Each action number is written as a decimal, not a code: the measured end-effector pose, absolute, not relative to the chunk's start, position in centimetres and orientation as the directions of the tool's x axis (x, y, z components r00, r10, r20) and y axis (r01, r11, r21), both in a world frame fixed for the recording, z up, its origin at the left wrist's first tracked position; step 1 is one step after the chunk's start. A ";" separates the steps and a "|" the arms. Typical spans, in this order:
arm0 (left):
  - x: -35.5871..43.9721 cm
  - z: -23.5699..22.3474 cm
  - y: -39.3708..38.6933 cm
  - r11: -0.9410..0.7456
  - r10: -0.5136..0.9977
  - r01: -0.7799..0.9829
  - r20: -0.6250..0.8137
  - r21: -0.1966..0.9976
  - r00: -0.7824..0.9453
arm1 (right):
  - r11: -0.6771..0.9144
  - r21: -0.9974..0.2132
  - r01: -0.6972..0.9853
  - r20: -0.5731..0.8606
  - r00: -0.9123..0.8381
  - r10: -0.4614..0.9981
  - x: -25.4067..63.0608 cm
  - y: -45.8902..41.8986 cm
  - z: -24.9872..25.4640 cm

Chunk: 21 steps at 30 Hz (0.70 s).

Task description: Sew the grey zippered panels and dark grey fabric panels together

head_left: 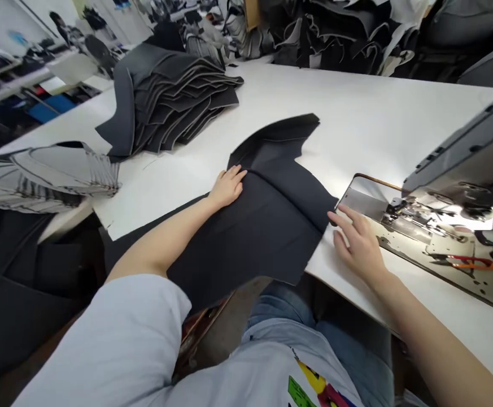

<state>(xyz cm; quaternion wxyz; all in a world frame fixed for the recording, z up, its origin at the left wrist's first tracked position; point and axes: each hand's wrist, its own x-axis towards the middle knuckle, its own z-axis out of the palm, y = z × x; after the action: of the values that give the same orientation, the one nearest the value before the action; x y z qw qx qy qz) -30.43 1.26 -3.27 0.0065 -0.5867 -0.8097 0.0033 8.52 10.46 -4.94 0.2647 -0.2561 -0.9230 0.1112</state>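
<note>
A large dark fabric piece [263, 226] lies across the front of the white table, part of it hanging over the near edge. A seam runs diagonally over it, and its far end is partly folded. My left hand [228, 186] rests flat on the fabric beside the seam, fingers stretched out. At the fabric's right edge is my right hand [358, 237], its fingers apart and the fingertips close to the corner; whether they touch it I cannot tell. Just right of that hand sits a sewing machine [475, 169] with its needle area lit.
A tall stack of dark cut pieces [174, 96] stands at the back left of the table [356, 113]. Orange-handled snips [466, 261] lie on the machine bed. Bundled light-coloured pieces [60, 175] are at the left edge, and more dark material [335, 34] is piled beyond the table.
</note>
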 end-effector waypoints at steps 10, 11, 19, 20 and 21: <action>-35.1 -3.5 2.4 0.360 0.931 0.928 -0.099 0.100 -0.351 | 0.907 -0.069 0.415 0.149 -0.895 0.421 -1.2 8.5 -6.0; -36.6 -3.7 2.6 0.378 0.924 0.912 -0.126 0.157 -0.361 | 0.903 -0.076 0.422 0.153 -0.890 0.429 -2.0 8.5 -6.0; -50.3 1.9 -6.6 0.732 0.566 0.654 0.362 0.192 -0.740 | 0.906 -0.143 0.398 0.206 -0.884 0.420 -5.3 9.7 -7.6; -51.2 3.4 -8.9 0.787 0.464 0.580 0.419 0.208 -0.780 | 0.906 -0.142 0.400 0.207 -0.883 0.422 -5.3 9.7 -7.6; -51.9 4.7 -11.3 0.813 0.410 0.541 0.448 0.216 -0.794 | 0.903 -0.139 0.406 0.205 -0.881 0.427 -5.3 9.5 -7.4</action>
<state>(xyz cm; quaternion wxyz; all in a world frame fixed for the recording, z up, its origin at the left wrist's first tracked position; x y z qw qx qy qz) -51.89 -11.27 4.72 0.1941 -0.2552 -0.9320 -0.1690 -5.25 9.48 -7.44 0.1160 -0.2149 -0.9686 0.0459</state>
